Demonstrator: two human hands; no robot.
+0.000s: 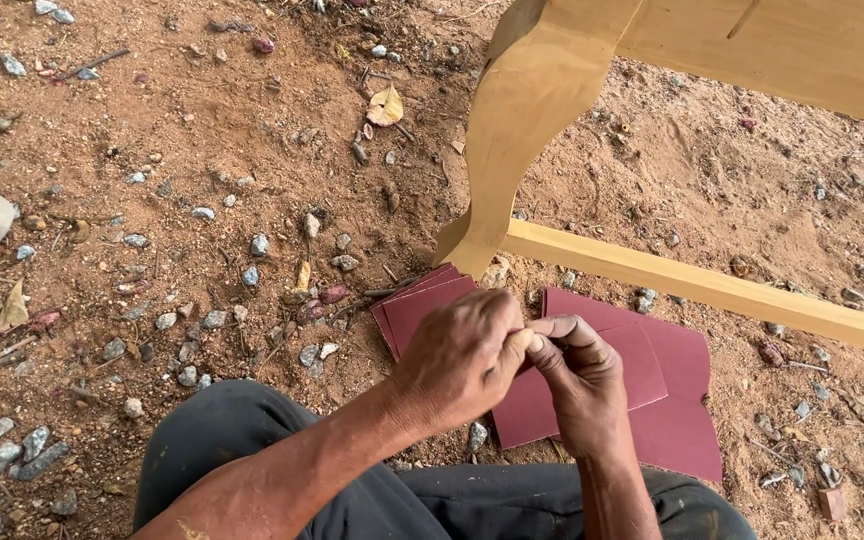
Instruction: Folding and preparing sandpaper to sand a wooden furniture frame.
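Two hands meet above dark trousers [252, 440]: the left hand [462, 360] and right hand [577, 380] pinch together, fingertips touching, though I cannot tell what they grasp. Just beyond, maroon sandpaper sheets [672, 400] lie on stony dirt [202, 200], touching a curved wooden furniture leg [512, 140].

Soft, even daylight, bright without glare. Shadows are faint, only a dull patch under the wooden furniture leg [512, 150]. Focus is sharp throughout; slight wide-angle stretching shows toward the edges.
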